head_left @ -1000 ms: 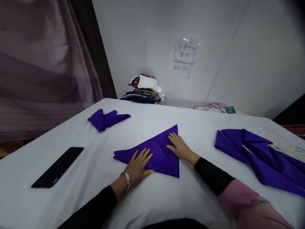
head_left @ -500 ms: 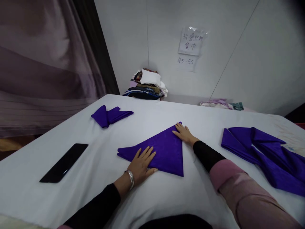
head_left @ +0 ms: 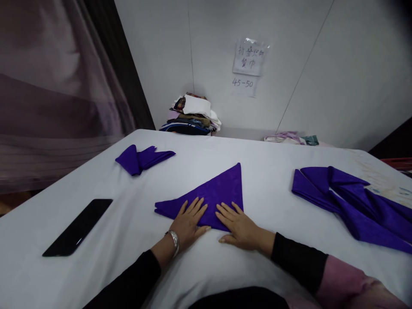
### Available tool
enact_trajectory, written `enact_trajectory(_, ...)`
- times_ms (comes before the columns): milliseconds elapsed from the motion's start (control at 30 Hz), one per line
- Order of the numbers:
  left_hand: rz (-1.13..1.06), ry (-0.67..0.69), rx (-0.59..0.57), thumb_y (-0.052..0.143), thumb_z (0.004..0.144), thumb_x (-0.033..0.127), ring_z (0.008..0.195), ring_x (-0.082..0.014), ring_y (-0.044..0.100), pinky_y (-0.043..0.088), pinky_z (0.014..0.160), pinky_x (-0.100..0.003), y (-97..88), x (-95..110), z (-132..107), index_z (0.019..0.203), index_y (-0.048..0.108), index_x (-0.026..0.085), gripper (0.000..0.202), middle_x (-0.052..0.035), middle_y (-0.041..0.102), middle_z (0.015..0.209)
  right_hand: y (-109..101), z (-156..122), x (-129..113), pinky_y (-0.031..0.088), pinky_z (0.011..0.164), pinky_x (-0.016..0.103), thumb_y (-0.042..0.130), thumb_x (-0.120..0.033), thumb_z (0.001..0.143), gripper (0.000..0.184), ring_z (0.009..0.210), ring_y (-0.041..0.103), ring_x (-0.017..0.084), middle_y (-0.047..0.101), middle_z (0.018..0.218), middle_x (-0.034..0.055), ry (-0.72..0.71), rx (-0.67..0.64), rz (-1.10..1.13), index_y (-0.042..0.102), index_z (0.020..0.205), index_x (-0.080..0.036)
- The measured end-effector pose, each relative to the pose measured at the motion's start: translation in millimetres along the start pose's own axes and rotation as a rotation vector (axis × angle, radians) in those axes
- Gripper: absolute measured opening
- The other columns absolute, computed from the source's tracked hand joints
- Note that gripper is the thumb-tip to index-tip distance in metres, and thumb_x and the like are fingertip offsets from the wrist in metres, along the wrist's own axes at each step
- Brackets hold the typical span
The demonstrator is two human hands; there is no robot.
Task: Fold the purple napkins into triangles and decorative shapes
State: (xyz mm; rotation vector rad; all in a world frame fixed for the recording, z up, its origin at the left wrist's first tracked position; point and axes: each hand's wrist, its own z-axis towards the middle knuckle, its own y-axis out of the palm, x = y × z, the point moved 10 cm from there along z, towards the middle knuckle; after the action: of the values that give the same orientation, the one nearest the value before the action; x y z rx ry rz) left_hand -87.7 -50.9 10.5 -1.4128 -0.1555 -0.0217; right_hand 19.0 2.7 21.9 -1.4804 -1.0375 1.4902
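Observation:
A purple cloth napkin (head_left: 219,186), folded into a triangle-like shape, lies flat on the white-covered table (head_left: 135,274) in front of me. My left hand (head_left: 189,223) rests with fingers spread on its near left part, the thumb over the near edge; a silver bracelet circles that wrist. On the near right part of the same napkin, my right hand (head_left: 240,225) lies flat, fingers apart. The napkin's far corner points away from me, uncovered. Part of its near edge is hidden under both hands.
At the far left lies a folded, knot-like purple napkin (head_left: 138,159). A black phone-like slab (head_left: 79,227) lies at left. More purple cloths (head_left: 341,199) spread over the right side. Beyond the far edge are a clothes pile (head_left: 189,116) and other fabrics (head_left: 289,137); handwritten papers (head_left: 247,62) hang on the wall.
My right hand has moved from the napkin's far corner down to its near right part. My left hand has stayed on the near left. The view has shifted slightly right.

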Motion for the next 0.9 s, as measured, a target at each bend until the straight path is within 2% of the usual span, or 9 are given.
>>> enact_trajectory(100,-0.032,-0.041,-0.077,0.035,0.084,0.064,0.135,-0.0301,0.027,0.022,0.106,-0.056,0.1,-1,6,0.139,0.035,0.02,0.071,-0.0141,0.034,0.145,1,0,3,0.004,0.111,0.051,0.036,-0.064,0.086,0.078,0.139,0.009,0.026,0.017,0.151,0.0137,0.002,0.003,0.006,0.02,0.145,-0.015)
enact_trajectory(167,-0.058,-0.069,-0.091,0.035,0.084,0.064,0.135,-0.0312,0.026,0.022,0.105,-0.058,-5.7,6,14,0.14,0.034,0.019,0.071,-0.0144,0.033,0.146,1,2,3,0.003,0.111,0.051,0.035,-0.064,0.086,0.078,0.139,0.008,0.026,0.016,0.151,0.0145,0.003,0.0,0.016,0.02,0.145,-0.015)
enact_trajectory(267,-0.112,-0.016,-0.045,0.035,0.085,0.062,0.137,-0.03,0.021,0.018,0.107,-0.058,-16.8,33,30,0.142,0.029,0.02,0.071,-0.0127,0.028,0.148,-4,4,2,0.003,0.111,0.052,0.04,-0.063,0.085,0.081,0.139,0.008,0.027,0.019,0.15,0.0157,-0.002,0.012,0.048,0.018,0.146,-0.014)
enact_trajectory(333,-0.159,0.044,-0.034,0.036,0.085,0.061,0.138,-0.0284,0.019,0.016,0.109,-0.056,-16.0,52,37,0.143,0.025,0.021,0.071,-0.0122,0.026,0.15,-8,3,2,0.007,0.111,0.051,0.047,-0.061,0.083,0.086,0.139,0.01,0.026,0.018,0.151,0.0146,-0.027,0.024,0.108,0.012,0.147,-0.015)
enact_trajectory(400,-0.191,0.054,-0.025,0.035,0.087,0.059,0.138,-0.0269,0.018,0.017,0.11,-0.054,-10.0,61,41,0.145,0.018,0.02,0.072,-0.0129,0.023,0.15,-15,-1,10,0.013,0.112,0.048,0.052,-0.056,0.083,0.088,0.139,0.012,0.025,0.016,0.151,0.0138,-0.04,0.044,0.182,0.007,0.147,-0.017)
enact_trajectory(500,-0.189,-0.003,0.004,0.035,0.088,0.058,0.139,-0.0264,0.017,0.019,0.11,-0.052,-0.3,55,40,0.146,0.01,0.017,0.075,-0.0148,0.021,0.151,-29,-6,34,0.018,0.111,0.046,0.047,-0.048,0.088,0.08,0.139,0.011,0.024,0.014,0.152,0.0139,0.004,0.112,0.228,0.005,0.147,-0.016)
enact_trajectory(633,-0.133,0.023,-0.048,0.034,0.086,0.062,0.138,-0.0298,0.018,0.016,0.109,-0.058,10.4,54,38,0.143,0.026,0.021,0.071,-0.0119,0.025,0.15,-49,7,71,0.014,0.112,0.045,0.031,-0.05,0.093,0.066,0.14,0.009,0.023,0.017,0.151,0.0123,0.121,0.194,0.097,0.014,0.147,-0.014)
enact_trajectory(767,-0.1,0.023,-0.083,0.032,0.086,0.062,0.138,-0.0306,0.019,0.016,0.108,-0.059,11.4,55,39,0.141,0.032,0.022,0.068,-0.0108,0.026,0.149,-48,41,114,0.011,0.111,0.047,0.028,-0.061,0.09,0.076,0.139,0.012,0.027,0.021,0.149,0.017,0.245,0.112,-0.054,0.023,0.144,-0.008)
enact_trajectory(900,-0.083,0.029,-0.07,0.034,0.086,0.061,0.138,-0.03,0.02,0.017,0.108,-0.057,11.1,55,39,0.142,0.029,0.024,0.067,-0.0092,0.027,0.15,-51,63,167,0.009,0.11,0.051,0.023,-0.065,0.089,0.079,0.139,0.012,0.028,0.018,0.15,0.0159,0.37,0.082,-0.114,0.022,0.144,-0.008)
